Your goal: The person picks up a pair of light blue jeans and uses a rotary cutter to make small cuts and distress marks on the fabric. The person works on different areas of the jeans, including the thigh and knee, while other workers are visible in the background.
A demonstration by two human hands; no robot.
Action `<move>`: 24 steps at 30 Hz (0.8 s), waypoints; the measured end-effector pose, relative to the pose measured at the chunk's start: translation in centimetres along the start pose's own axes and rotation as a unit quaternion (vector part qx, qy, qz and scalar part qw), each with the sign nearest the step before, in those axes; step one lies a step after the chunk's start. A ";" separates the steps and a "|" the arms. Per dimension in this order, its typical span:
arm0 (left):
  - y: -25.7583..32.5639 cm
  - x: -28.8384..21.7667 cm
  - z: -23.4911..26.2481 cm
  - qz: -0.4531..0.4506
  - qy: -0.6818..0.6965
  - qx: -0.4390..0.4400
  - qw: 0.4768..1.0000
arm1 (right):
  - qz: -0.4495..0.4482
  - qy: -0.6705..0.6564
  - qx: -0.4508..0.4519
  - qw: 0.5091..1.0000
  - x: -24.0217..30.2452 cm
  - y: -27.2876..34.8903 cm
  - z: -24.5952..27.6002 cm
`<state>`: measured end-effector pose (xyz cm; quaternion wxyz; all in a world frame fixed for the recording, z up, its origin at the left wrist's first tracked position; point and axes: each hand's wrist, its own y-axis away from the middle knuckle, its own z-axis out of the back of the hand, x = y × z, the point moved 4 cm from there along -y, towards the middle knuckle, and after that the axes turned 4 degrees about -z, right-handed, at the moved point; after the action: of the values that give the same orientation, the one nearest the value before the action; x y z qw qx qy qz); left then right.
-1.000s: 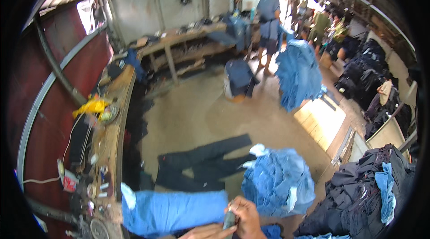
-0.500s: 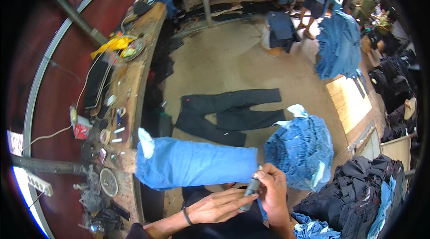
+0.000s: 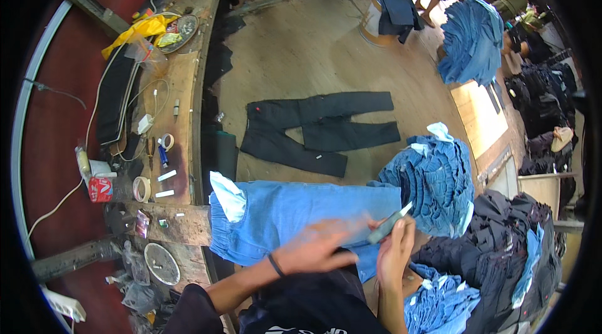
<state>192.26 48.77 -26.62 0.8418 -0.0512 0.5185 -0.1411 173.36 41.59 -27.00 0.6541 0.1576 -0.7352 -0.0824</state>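
My right hand [image 3: 395, 249] is closed on a small grey-green pen-like tool [image 3: 387, 226] with a pale tip. Its exact kind does not show. Motion blurs my left hand [image 3: 323, 243], which is stretched out toward the tool, thumb apart from the fingers; nothing shows in it. Beneath both hands lie folded light-blue denim trousers [image 3: 301, 205], with a gathered waistband and a white pocket flap at the left end. Against their right end stands a stack of similar blue denim [image 3: 433, 177].
Dark trousers [image 3: 320, 124] lie flat on the floor ahead. A wooden workbench [image 3: 179, 171] runs along the left, with tape rolls, pliers and cables. Piled dark garments [image 3: 483, 252] are at the right; more blue denim [image 3: 470, 39] hangs at the far right. Someone's legs [image 3: 426, 2] show behind.
My left hand has moved off the tool's body, its fingers now blurred. My right hand has shifted right and up with the tool, whose pale tip now shows. The whole view has tilted down.
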 end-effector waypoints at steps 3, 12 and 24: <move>4.0 6.3 4.3 0.143 -0.210 -0.085 0.963 | -0.031 0.031 -0.115 0.992 -2.8 -2.5 2.2; 13.6 11.5 8.3 0.202 -0.357 0.029 0.911 | 0.131 0.376 -0.190 0.898 -9.8 -5.6 2.6; 14.7 10.7 7.9 0.207 -0.420 -0.070 0.881 | 0.095 0.220 -0.170 0.956 -9.7 -7.4 6.2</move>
<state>206.50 59.21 -35.66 0.9849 -0.0558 0.1239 0.1073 169.11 37.40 -39.33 0.8214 -0.0124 -0.5600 -0.1070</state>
